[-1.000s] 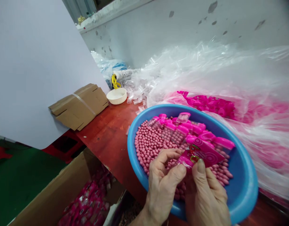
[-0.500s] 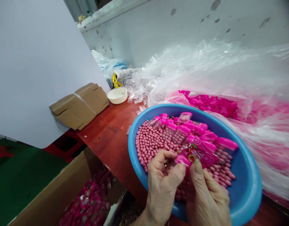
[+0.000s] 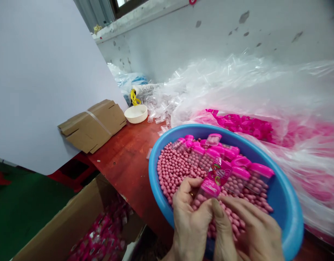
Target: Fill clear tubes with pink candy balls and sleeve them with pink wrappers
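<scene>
A blue plastic basin (image 3: pixel 285 206) sits in front of me, filled with pink candy balls (image 3: pixel 176 170). Several transparent bottles with pink caps (image 3: pixel 236 177) lie on the balls. My left hand (image 3: pixel 190 223) is shut on a small pink-capped bottle (image 3: pixel 209 192) over the basin, and a pink printed card (image 3: pixel 220 172) stands up just behind that bottle. My right hand (image 3: pixel 247 232) lies open beside it, with its fingers stretched over the balls.
The basin rests on a red-brown wooden table (image 3: pixel 123 163) beside a large transparent bag of pink caps (image 3: pixel 244 125). Farther back are a white bowl (image 3: pixel 136 114) and flattened cardboard (image 3: pixel 93 125). A cardboard box of pink packets (image 3: pixel 104 232) stands below the table edge at lower left.
The pink card now stands more upright with the bottle, no longer pinched low between my hands. My right hand has moved right and spread its fingers. The view has shifted slightly.
</scene>
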`<state>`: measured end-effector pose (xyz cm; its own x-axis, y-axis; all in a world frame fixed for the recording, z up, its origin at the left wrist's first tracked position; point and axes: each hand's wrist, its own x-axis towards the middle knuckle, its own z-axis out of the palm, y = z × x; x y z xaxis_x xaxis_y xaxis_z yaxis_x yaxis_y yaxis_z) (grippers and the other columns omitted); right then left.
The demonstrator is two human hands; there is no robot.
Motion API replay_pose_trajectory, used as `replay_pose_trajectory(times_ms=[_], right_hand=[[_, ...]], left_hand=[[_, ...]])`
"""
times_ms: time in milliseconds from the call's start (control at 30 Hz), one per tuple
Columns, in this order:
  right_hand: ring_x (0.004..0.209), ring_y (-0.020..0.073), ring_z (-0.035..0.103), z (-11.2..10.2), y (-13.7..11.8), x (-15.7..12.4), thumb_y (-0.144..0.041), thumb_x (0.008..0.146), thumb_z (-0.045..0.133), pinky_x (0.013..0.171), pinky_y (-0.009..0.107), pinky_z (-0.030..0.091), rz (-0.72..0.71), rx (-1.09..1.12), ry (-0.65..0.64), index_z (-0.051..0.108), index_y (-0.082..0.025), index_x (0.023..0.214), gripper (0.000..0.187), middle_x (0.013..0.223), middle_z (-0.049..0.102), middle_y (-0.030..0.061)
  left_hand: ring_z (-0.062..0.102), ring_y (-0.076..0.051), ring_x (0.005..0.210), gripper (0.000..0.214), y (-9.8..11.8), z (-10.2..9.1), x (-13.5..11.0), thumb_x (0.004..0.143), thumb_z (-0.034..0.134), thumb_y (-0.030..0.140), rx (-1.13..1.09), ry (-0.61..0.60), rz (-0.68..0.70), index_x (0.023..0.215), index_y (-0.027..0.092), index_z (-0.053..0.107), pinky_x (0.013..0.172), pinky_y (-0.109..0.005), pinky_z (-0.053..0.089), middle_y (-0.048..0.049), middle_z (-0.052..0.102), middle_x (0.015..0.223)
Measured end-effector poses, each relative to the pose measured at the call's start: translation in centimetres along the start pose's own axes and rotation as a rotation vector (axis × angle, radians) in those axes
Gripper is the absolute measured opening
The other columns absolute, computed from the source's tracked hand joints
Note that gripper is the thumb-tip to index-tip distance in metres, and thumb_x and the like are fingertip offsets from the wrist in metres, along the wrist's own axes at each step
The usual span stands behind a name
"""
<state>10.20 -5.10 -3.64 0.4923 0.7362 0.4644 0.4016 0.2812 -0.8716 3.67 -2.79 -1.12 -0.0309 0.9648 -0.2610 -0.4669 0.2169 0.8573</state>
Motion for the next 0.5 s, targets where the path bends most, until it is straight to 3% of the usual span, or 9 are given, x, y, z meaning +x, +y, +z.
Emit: replay_pose_trajectory(times_ms=[33, 100, 300, 400, 500], right_hand=[[0.082, 0.0197, 0.06, -0.2, 0.2, 0.1, -0.026, 0.077, 0.072, 0.08, 0.034, 0.042, -0.184, -0.1, -0.025, 0.069, -0.021, 0.09, 0.014, 0.091, 0.066, 0.0044], [0.08, 0.0185, 0.059, -0.6, 0.6, 0.4, -0.022, 0.081, 0.068, 0.077, 0.032, 0.042, -0.259, -0.205, 0.004, 0.069, -0.019, 0.092, 0.011, 0.09, 0.066, 0.0055], [0.076, 0.0152, 0.058, -1.9, 1.9, 1.5, -0.034, 0.085, 0.064, 0.072, 0.028, 0.042, -0.194, -0.067, -0.126, 0.071, -0.025, 0.089, 0.012, 0.085, 0.065, 0.0002], [0.074, 0.0161, 0.058, -2.3, 2.1, 1.5, -0.031, 0.083, 0.066, 0.071, 0.029, 0.042, -0.128, -0.058, -0.105, 0.07, -0.025, 0.088, 0.009, 0.084, 0.064, 0.001], [0.075, 0.0191, 0.059, -2.2, 1.7, 1.4, -0.032, 0.083, 0.065, 0.075, 0.034, 0.044, -0.152, -0.106, -0.06, 0.07, -0.023, 0.086, 0.011, 0.083, 0.065, 0.0034]], left_hand=[[0.043, -0.005, 0.052, 0.025, 0.0, 0.1, 0.0, 0.066, 0.072, 0.013, 0.016, 0.019, 0.013, 0.085, 0.015, 0.057, 0.05, -0.016, 0.036, 0.0052, 0.054, 0.062], [0.039, -0.005, 0.05, 0.025, -0.1, 0.2, 0.0, 0.064, 0.073, 0.014, 0.037, 0.037, 0.037, 0.081, 0.015, 0.055, 0.047, -0.016, 0.033, 0.0064, 0.051, 0.059], [0.041, -0.005, 0.041, 0.022, -0.4, 0.2, -0.3, 0.068, 0.066, 0.013, 0.078, -0.084, -0.02, 0.079, 0.02, 0.048, 0.042, -0.017, 0.032, 0.0097, 0.047, 0.051], [0.042, -0.005, 0.042, 0.02, -0.4, 0.2, -0.4, 0.07, 0.064, 0.011, 0.088, -0.122, -0.019, 0.08, 0.02, 0.049, 0.042, -0.017, 0.033, 0.0094, 0.047, 0.052], [0.041, -0.004, 0.045, 0.02, -0.2, 0.1, -0.5, 0.069, 0.067, 0.012, 0.109, -0.141, -0.026, 0.078, 0.018, 0.05, 0.044, -0.016, 0.033, 0.0082, 0.047, 0.054]])
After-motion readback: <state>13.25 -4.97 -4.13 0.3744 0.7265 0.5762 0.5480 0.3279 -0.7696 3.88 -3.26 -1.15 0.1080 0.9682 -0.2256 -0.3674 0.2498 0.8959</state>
